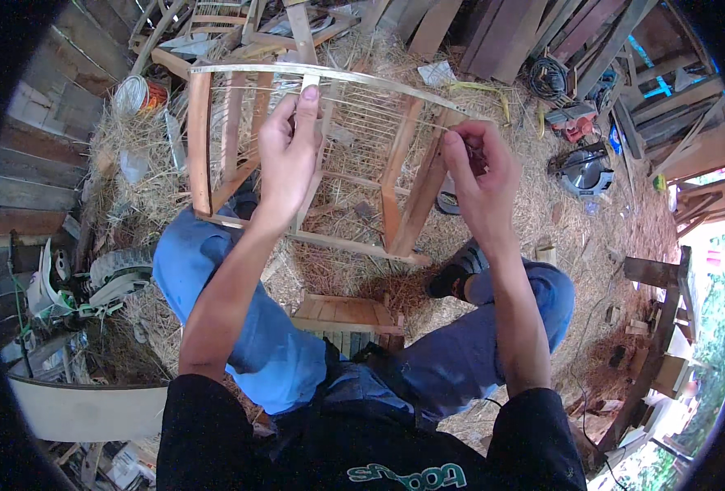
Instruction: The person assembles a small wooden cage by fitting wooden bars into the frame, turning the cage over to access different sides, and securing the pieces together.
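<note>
A wooden cage frame (pixel 201 143) with rows of thin sticks stands tilted before my knees. One thin stick (pixel 395 117) runs crosswise near its upper rail (pixel 338 75). At the left end of that stick, my left hand (pixel 287 155) is closed, its thumb pressed up against a pale slat of the frame. My right hand (pixel 487 168) pinches the stick's other end between thumb and forefinger beside the frame's right post (pixel 421 192). The curled fingers of both hands are partly hidden.
Straw covers the floor. A circular saw (pixel 583 170) and a coiled black cable (pixel 547 78) lie at the right. Boards (pixel 505 37) lean at the back. A tin can (pixel 132 95) stands far left. A small wooden stool (pixel 346 311) is between my legs.
</note>
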The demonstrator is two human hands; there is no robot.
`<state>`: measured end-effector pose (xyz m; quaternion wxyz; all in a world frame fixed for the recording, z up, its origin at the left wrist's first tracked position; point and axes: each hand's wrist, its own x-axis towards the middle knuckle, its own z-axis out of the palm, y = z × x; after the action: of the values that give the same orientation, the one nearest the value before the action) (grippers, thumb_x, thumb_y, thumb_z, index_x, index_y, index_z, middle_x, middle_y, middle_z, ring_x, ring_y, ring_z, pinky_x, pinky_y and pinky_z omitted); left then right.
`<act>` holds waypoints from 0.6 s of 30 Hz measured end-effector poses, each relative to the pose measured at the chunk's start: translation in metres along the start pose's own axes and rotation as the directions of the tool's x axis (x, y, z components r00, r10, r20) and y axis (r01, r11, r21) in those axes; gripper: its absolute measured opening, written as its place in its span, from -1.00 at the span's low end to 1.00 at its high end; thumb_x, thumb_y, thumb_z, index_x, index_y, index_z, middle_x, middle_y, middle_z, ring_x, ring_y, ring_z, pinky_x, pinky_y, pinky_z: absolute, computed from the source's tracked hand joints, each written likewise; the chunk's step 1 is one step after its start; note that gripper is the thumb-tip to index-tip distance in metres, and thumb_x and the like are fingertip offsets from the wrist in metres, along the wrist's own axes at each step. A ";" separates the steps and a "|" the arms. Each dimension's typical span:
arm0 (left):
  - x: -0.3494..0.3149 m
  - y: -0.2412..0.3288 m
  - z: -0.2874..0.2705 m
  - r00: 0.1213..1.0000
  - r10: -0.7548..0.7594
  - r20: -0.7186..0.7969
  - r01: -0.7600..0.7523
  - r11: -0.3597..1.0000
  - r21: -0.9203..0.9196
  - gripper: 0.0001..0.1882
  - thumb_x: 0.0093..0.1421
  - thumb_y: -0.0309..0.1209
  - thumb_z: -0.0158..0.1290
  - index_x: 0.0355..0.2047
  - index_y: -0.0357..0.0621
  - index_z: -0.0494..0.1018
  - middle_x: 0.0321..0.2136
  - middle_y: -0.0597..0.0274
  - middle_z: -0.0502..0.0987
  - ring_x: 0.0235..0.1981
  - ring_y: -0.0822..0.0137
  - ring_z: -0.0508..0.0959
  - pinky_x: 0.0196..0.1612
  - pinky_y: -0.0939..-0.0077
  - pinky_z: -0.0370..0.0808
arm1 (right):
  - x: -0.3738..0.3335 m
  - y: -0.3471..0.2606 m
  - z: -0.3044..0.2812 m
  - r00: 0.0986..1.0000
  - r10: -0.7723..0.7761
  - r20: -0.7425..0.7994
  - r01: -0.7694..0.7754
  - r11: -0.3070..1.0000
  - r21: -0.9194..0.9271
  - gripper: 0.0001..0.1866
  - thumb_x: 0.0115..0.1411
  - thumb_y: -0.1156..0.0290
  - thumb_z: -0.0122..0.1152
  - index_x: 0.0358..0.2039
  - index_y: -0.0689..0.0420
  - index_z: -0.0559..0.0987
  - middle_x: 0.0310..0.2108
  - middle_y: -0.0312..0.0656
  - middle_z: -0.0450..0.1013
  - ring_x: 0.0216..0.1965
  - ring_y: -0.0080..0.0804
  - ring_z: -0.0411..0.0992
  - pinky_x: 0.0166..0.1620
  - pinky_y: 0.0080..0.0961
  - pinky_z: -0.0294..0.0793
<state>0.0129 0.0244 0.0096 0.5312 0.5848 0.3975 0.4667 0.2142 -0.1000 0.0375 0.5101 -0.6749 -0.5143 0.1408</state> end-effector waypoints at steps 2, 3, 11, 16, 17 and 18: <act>0.000 -0.002 0.000 1.000 -0.020 0.009 0.020 1.000 -0.004 -0.55 0.52 -0.02 -0.09 -0.37 -0.10 0.42 -0.76 0.59 0.15 -0.77 0.70 0.08 -0.73 0.64 -0.03 | -0.001 -0.001 -0.003 1.000 -0.030 -0.004 0.030 0.999 -0.026 -0.85 0.33 0.40 0.30 -0.23 0.21 0.57 -0.43 -0.16 0.53 -0.43 -0.47 0.47 -0.34 -0.50 0.45; 0.000 -0.003 0.000 0.999 -0.029 0.014 0.029 1.000 -0.007 -0.55 0.52 -0.01 -0.10 -0.37 -0.09 0.42 -0.77 0.59 0.15 -0.77 0.70 0.08 -0.74 0.65 -0.03 | -0.001 0.000 -0.004 0.999 -0.051 -0.007 0.050 0.997 -0.058 -0.85 0.33 0.40 0.30 -0.22 0.21 0.57 -0.43 -0.16 0.53 -0.43 -0.49 0.47 -0.34 -0.51 0.45; -0.004 0.004 0.007 0.985 -0.170 0.014 0.170 0.982 -0.084 -0.55 0.52 -0.05 -0.07 -0.39 -0.13 0.44 -0.73 0.56 0.20 -0.73 0.69 0.11 -0.68 0.61 -0.02 | -0.004 0.005 -0.006 0.990 -0.130 -0.057 0.127 0.990 -0.056 -0.86 0.30 0.44 0.34 -0.20 0.19 0.59 -0.41 -0.15 0.53 -0.45 -0.50 0.47 -0.36 -0.54 0.45; -0.011 -0.006 0.004 0.980 -0.198 0.014 0.198 0.972 -0.125 -0.58 0.51 -0.07 -0.04 -0.41 -0.11 0.39 -0.74 0.55 0.21 -0.77 0.68 0.11 -0.73 0.62 0.01 | -0.003 0.001 0.006 0.969 -0.200 -0.143 0.150 0.943 -0.298 -0.91 0.30 0.43 0.33 -0.21 0.10 0.60 -0.42 -0.18 0.54 -0.52 -0.41 0.50 -0.42 -0.47 0.47; -0.015 -0.006 0.006 0.976 -0.218 0.017 0.219 0.965 -0.145 -0.59 0.51 -0.08 -0.03 -0.40 -0.10 0.37 -0.74 0.55 0.22 -0.78 0.68 0.11 -0.74 0.62 0.01 | -0.002 0.001 0.007 0.963 -0.224 -0.150 0.160 0.922 -0.351 -0.91 0.30 0.42 0.32 -0.22 0.08 0.60 -0.42 -0.19 0.55 -0.52 -0.37 0.52 -0.43 -0.45 0.47; -0.018 -0.006 0.010 0.971 -0.238 0.025 0.239 0.956 -0.170 -0.60 0.50 -0.09 -0.02 -0.40 -0.09 0.36 -0.74 0.54 0.22 -0.79 0.67 0.11 -0.76 0.61 0.02 | -0.001 0.001 0.006 0.955 -0.250 -0.157 0.168 0.897 -0.409 -0.92 0.30 0.40 0.32 -0.23 0.06 0.60 -0.42 -0.20 0.55 -0.51 -0.33 0.53 -0.45 -0.43 0.47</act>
<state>0.0182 0.0050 0.0018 0.6327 0.4856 0.4225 0.4304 0.2100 -0.0977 0.0331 0.4276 -0.7144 -0.5463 -0.0910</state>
